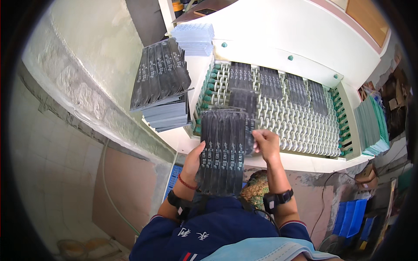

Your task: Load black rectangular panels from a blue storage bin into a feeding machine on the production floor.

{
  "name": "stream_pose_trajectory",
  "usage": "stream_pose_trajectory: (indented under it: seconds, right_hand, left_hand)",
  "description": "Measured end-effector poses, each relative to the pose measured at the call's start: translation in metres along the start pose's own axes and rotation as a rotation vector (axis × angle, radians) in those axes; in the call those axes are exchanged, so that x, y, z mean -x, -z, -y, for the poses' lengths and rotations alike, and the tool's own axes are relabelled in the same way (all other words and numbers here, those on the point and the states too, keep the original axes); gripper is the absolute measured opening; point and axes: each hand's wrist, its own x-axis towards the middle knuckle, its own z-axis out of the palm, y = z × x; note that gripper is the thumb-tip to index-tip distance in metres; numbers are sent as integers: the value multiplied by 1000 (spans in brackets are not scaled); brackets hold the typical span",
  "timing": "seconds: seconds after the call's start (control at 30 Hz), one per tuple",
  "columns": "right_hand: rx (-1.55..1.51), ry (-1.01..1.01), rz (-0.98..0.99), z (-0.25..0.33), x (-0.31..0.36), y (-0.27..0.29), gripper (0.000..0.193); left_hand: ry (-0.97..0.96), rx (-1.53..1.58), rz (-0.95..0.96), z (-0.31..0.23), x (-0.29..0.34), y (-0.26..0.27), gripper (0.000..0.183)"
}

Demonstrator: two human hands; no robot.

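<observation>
My left hand [193, 163] is closed round the left edge of a stack of thin black panels [222, 152], held in front of my chest. Each panel is divided into long narrow strips with pale print. Beyond the stack, and partly hidden by it, a single black panel [249, 115] reaches over the near edge of the roller conveyor [300, 132]. My right hand [267, 145] pinches that panel's right edge between thumb and fingers. Farther up the rollers lie several more black panels [297, 89], spaced side by side at the machine's white cover.
A tall pile of black panels [161, 71] stands left of the conveyor, with pale blue sheets [192, 39] behind it. Greenish sheets [371, 124] lean at the conveyor's right end. Blue bins [349, 217] sit on the floor at right. A rough wall [87, 82] runs along the left.
</observation>
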Motion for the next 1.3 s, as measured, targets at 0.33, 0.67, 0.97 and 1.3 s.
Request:
stream_pose_trajectory:
  seconds: [0.33,0.67,0.97,1.3]
  right_hand:
    - [156,87,-192,2,8,59,20]
    - [183,101,56,15,52,58,23]
    - [-3,49,-179,-4,19,136,17]
    - [1039,267,-585,5,-11,189,20]
  left_hand:
    - [-9,-192,-20,-2,2,10,33]
    - [-38,-317,54,25,-28,-21,28]
    - [36,-139,71,33,-37,-16,33]
    - [69,-213,137,40,-36,-20,30]
